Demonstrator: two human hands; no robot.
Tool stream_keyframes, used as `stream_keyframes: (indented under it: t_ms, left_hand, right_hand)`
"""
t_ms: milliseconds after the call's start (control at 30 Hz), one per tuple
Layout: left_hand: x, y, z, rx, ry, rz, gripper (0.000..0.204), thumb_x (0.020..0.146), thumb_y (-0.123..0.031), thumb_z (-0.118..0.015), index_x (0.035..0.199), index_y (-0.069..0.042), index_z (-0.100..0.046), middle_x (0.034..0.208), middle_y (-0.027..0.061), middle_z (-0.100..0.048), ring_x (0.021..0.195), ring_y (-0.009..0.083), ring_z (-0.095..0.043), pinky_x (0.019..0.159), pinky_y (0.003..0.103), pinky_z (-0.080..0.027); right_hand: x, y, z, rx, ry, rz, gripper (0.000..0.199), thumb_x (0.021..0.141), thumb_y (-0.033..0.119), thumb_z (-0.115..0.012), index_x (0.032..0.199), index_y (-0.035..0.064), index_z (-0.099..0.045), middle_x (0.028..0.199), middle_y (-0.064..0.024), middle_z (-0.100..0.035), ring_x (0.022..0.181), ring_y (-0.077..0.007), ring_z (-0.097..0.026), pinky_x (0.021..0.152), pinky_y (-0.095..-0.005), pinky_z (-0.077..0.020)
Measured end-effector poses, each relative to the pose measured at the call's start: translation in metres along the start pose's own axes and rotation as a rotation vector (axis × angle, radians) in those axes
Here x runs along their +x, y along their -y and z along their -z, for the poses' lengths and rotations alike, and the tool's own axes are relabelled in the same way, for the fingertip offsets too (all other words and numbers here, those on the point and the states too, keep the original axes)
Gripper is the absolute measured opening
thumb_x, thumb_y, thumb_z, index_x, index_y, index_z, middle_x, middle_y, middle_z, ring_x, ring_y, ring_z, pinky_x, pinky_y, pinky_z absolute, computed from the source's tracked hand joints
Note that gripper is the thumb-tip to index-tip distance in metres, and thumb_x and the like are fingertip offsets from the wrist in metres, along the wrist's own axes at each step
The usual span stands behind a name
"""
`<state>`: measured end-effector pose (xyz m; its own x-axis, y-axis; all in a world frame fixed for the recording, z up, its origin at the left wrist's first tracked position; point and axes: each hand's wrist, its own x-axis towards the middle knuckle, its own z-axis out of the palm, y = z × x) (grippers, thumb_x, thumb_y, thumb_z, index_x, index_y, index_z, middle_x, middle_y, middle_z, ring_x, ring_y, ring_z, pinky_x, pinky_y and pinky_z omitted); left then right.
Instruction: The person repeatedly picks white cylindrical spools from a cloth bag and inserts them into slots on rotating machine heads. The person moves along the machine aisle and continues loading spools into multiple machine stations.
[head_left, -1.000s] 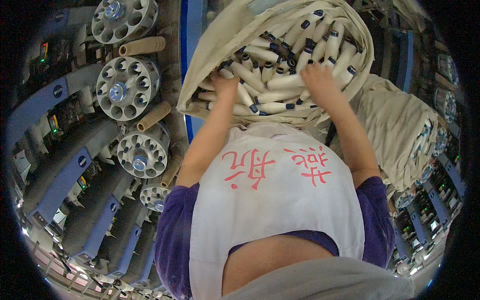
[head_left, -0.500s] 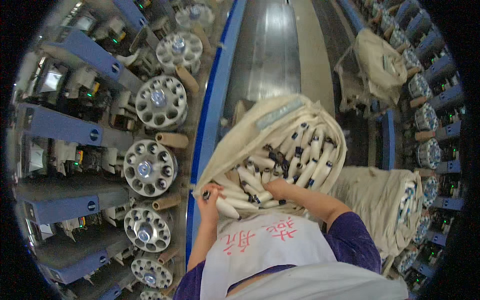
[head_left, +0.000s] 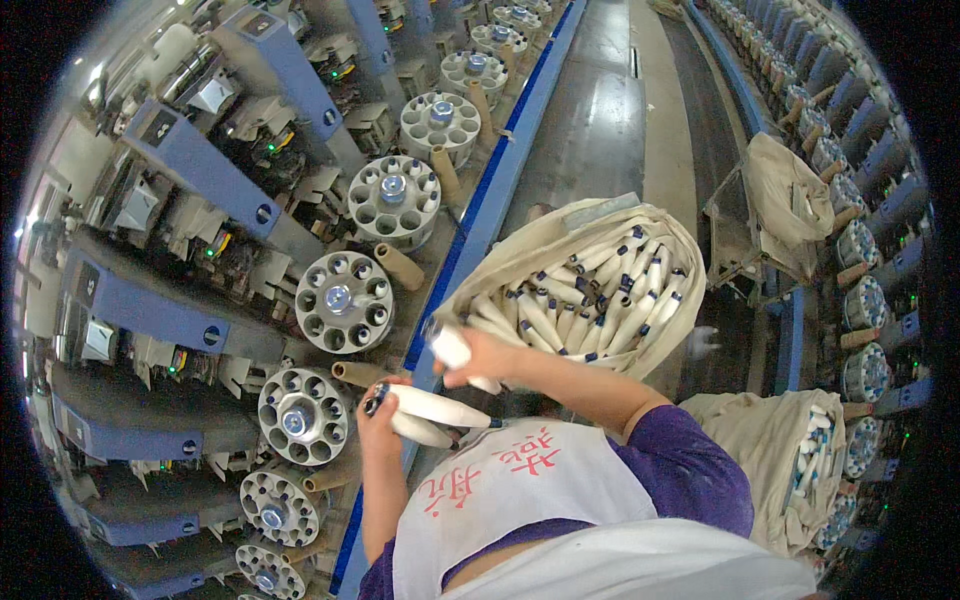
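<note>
My left hand point(head_left: 378, 425) is closed around the ends of white yarn bobbins point(head_left: 442, 409); at least two show, their dark-tipped ends pointing right across my apron. Just above and to the right, my right hand point(head_left: 484, 360) grips another white bobbin point(head_left: 450, 347), slightly blurred. A second white tip pokes out below that palm. Beyond my hands stands a cream cloth-lined bin point(head_left: 688, 243), filled with loose white bobbins point(head_left: 640, 300) with dark blue ends. Left of my left hand is a round grey bobbin magazine point(head_left: 303, 418) with a ring of holes, several holding bobbins.
More round magazines point(head_left: 345, 300) line the blue winding machine point(head_left: 160, 300) on the left, with brown paper cones point(head_left: 399, 267) between them. A blue rail point(head_left: 500, 180) runs alongside. At right stand another cloth-lined bin point(head_left: 740, 440) of bobbins and a cart point(head_left: 785, 195) with draped cloth.
My right hand has come out of the bin with a bobbin and moved left and nearer. My left hand has drawn back toward me with its bobbins. The view has swung left.
</note>
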<state>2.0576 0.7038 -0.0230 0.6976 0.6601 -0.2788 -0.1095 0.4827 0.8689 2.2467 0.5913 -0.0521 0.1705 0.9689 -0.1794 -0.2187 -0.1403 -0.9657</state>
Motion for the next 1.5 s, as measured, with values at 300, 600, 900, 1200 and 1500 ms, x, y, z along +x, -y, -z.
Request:
stream_keyframes:
  t_ms: [300,600,900,1200,1500]
  left_hand:
    - [0.006,-0.023,0.094,-0.187,0.168,-0.087,0.027,0.080,-0.014,-0.061,0.100,0.002,-0.053,0.122,0.0144,-0.047,0.105,0.0237,-0.051,0.090,0.037,-0.042]
    - [0.023,-0.014,0.148,-0.383,0.058,0.008,0.040,0.083,-0.036,-0.055,0.107,-0.005,-0.051,0.123,0.0150,-0.046,0.114,0.0298,-0.043,0.099,0.045,-0.032]
    - [0.030,-0.006,0.079,-0.557,-0.085,-0.089,0.036,0.086,-0.036,-0.050,0.107,-0.007,-0.050,0.121,0.0170,-0.048,0.113,0.0329,-0.044,0.098,0.048,-0.034]
    - [0.031,0.009,0.010,-0.345,-0.327,-0.228,0.032,0.089,-0.030,-0.046,0.109,-0.005,-0.049,0.116,0.0115,-0.049,0.108,0.0260,-0.047,0.091,0.041,-0.039]
    - [0.037,0.000,0.049,-0.401,-0.415,-0.185,0.035,0.089,-0.032,-0.046,0.109,-0.004,-0.049,0.108,0.0134,-0.053,0.102,0.0281,-0.050,0.087,0.044,-0.041]
  right_hand:
    - [0.077,0.016,-0.104,-0.511,0.217,0.014,0.051,0.090,0.044,-0.037,0.106,-0.0020,-0.053,0.104,-0.0175,-0.057,0.096,-0.0255,-0.052,0.085,-0.0353,-0.0386]
    - [0.006,-0.040,-0.072,0.481,0.322,-0.344,0.033,0.091,0.038,-0.043,0.084,0.0061,-0.050,0.046,0.0053,-0.031,0.036,-0.0040,-0.024,0.034,-0.0214,-0.0185]
    - [-0.025,-0.027,0.088,0.717,-0.179,0.410,0.013,0.084,0.020,-0.049,0.088,0.0104,-0.056,0.082,-0.0067,-0.057,0.076,-0.0204,-0.054,0.066,-0.0342,-0.0420]
    - [0.045,0.044,0.049,-0.310,0.054,0.222,0.022,0.085,0.024,-0.050,0.093,0.0036,-0.053,0.085,-0.0051,-0.056,0.075,-0.0196,-0.056,0.064,-0.0331,-0.0454]
    - [0.022,-0.037,0.088,-0.226,0.284,-0.072,0.024,0.082,0.028,-0.055,0.083,0.0042,-0.058,0.066,0.0005,-0.054,0.060,-0.0066,-0.049,0.048,-0.0236,-0.0381]
